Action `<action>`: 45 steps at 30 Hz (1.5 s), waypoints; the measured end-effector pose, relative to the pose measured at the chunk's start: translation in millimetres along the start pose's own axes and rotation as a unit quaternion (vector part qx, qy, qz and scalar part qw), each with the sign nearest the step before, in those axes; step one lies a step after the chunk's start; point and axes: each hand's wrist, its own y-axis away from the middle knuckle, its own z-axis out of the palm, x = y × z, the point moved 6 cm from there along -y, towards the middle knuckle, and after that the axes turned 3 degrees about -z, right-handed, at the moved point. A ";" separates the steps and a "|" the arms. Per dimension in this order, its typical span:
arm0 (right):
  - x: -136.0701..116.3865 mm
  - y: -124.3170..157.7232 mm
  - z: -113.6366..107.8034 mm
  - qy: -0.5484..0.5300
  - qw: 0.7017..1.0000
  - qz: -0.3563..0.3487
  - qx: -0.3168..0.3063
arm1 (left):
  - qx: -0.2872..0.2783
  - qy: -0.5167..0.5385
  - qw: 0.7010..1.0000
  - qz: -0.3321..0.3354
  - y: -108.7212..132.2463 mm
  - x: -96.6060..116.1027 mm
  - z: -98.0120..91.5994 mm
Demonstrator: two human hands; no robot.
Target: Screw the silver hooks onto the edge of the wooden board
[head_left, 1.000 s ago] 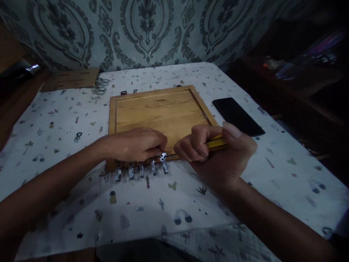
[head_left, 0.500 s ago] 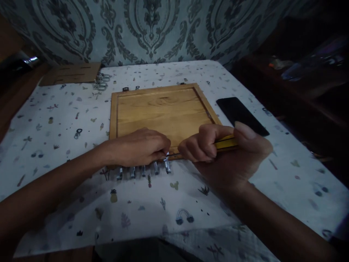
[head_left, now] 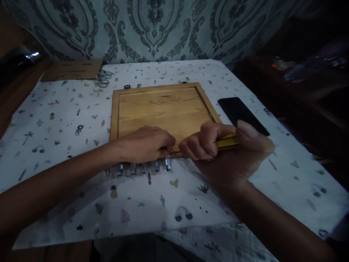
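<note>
A framed wooden panel (head_left: 163, 109) lies on the cloth-covered table. Along its near edge hang several metal hooks (head_left: 168, 164) in a row. My left hand (head_left: 147, 143) rests on that edge, its fingers pinched together just above the rightmost hook; what they hold, if anything, is hidden. My right hand (head_left: 218, 145) is closed around the yellow-and-black handle of a screwdriver (head_left: 227, 142). Its thin shaft points left along the panel's near edge, and the tip is hidden at my left fingertips.
A black phone (head_left: 242, 114) lies right of the panel. At the back left are a piece of cardboard (head_left: 71, 70) with slots and several more metal hooks (head_left: 103, 78). A patterned wall (head_left: 155, 29) stands behind the table. Dark furniture borders the right side.
My left fingers have shifted slightly right and now cover more of the screwdriver's tip and the rightmost hook's top. My right hand keeps its grip. The view has moved slightly.
</note>
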 end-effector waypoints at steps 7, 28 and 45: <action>1.0 -0.3 -1.9 0.013 1.000 -0.003 -0.006 | -0.004 0.063 0.998 0.009 5.3 -7.1 -2.1; -0.4 2.6 -0.7 0.006 1.000 -0.015 -0.009 | 0.162 -0.126 0.973 -0.105 38.4 9.2 29.6; -1.4 2.3 -1.2 0.024 1.000 -0.005 -0.001 | 0.243 -0.138 0.960 0.025 50.7 15.3 28.5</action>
